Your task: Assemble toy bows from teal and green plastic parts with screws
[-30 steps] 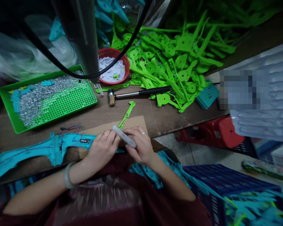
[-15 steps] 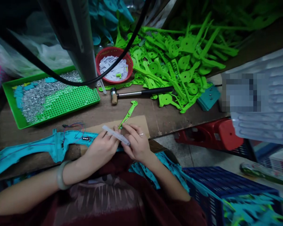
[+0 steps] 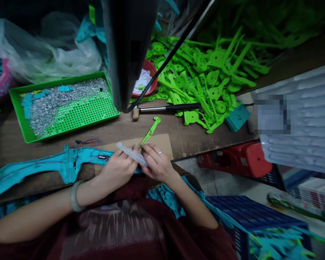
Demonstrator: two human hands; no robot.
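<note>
A translucent white plastic strip (image 3: pixel 132 154) slants across the front of both hands, its lower end inside my right hand (image 3: pixel 159 164). The fingers of that hand are bent, with thumb and fingertips closed around the strip. My left hand (image 3: pixel 121 166) is closed beside it, its fingertips meeting the near end of a slim bright-green plastic arm (image 3: pixel 151 132). That end is partly hidden by the fingers of both hands. Left of my hands lies a long blue plastic half shell (image 3: pixel 54 162) with thin wires and small metal parts, its right end beneath my left hand.
Small metal pieces fill part of a green perforated tray (image 3: pixel 83 117). A mallet (image 3: pixel 168 108) lies beyond my hands, near a red basket (image 3: pixel 153 81) of white strips. Green plastic parts (image 3: pixel 195 83) are heaped behind. A dark upright post (image 3: pixel 127 54) blocks some view. Cardboard (image 3: pixel 164 141) lies underneath.
The view has shifted a little, so the post now covers more of the red basket. Both hands keep nearly the same pose around the strip and the green arm.
</note>
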